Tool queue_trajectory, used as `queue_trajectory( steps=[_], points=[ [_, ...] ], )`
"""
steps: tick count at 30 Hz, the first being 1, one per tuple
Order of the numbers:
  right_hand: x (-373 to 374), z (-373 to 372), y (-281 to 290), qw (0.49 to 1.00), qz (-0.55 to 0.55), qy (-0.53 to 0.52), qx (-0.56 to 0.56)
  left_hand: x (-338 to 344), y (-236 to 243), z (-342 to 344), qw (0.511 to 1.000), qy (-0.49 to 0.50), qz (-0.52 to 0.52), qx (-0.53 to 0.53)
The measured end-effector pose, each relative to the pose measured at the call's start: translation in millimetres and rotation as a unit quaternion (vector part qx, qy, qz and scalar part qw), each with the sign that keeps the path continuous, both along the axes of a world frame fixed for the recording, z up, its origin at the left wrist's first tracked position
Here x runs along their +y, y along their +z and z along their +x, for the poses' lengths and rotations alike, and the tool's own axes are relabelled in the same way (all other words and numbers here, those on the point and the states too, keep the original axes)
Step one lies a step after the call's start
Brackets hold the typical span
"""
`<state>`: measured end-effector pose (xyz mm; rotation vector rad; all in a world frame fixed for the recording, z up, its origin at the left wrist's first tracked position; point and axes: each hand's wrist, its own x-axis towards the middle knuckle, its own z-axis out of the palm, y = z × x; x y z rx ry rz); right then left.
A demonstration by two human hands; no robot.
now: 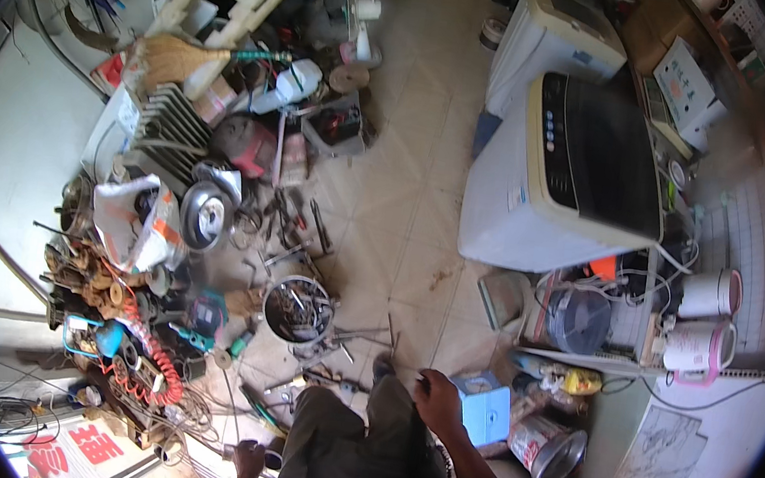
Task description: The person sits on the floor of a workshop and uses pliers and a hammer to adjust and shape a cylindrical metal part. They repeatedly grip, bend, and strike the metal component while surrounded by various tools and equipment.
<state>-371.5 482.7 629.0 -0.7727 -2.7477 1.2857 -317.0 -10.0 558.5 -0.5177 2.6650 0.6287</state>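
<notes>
My left hand is low in the view, left of my legs, with its fingers curled closed. A short dark tube-like piece shows beside it, and a thin rod runs up from near it; what lies inside the grip is hidden. My right hand is beside my right knee, fingers bent into a loose fist, nothing visible in them. Ahead of my knees a round metal basin holds many small metal parts and tools. Right of my right hand sits a light blue box.
Clutter lines the left: a red coiled hose, a white sack, a finned radiator, a straw broom. Two washing machines, the nearer one dark-lidded, stand on the right. Below a shelf edge lies a metal tin. Tiled floor runs between.
</notes>
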Motion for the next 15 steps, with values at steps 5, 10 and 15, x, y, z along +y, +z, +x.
queue_trajectory(
  steps=[5,10,15],
  points=[
    [72,-42,7,0.998,-0.001,-0.059,-0.035,25,-12,-58,0.921,0.269,0.135,-0.248],
    [113,-127,6,0.998,0.001,-0.063,-0.008,108,2,-170,0.911,0.23,0.085,-0.332],
    [166,-236,8,0.997,-0.01,-0.066,-0.047,119,-144,-310,0.924,0.103,0.199,-0.311]
  ],
)
